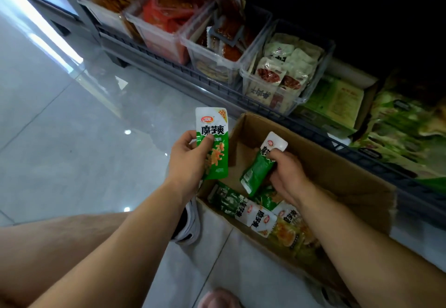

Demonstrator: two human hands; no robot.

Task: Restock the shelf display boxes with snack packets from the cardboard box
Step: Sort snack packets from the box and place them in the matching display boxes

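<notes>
The left hand [190, 160] has its thumb curled over the face of a green-and-white snack packet [213, 138] and its fingers wrapped behind the left edge, pinching the packet upright with the printed front towards the camera. It hangs over the floor [72, 126], just beside the left wall of the cardboard box [337, 163]. The right hand [287, 172] reaches into that box with its fingers closed round the upper half of a second green packet [259, 170], which tilts with its white end pointing up and away. Below both hands, loose packets [241, 208] of the same kind lie flat and overlapping on the box bottom. The box stands on the floor against the low shelf [217, 85], where clear display boxes [277, 76] sit in a row, filled with red, brown and pale packets. A shoe [190, 220] shows beside the box's near corner.
</notes>
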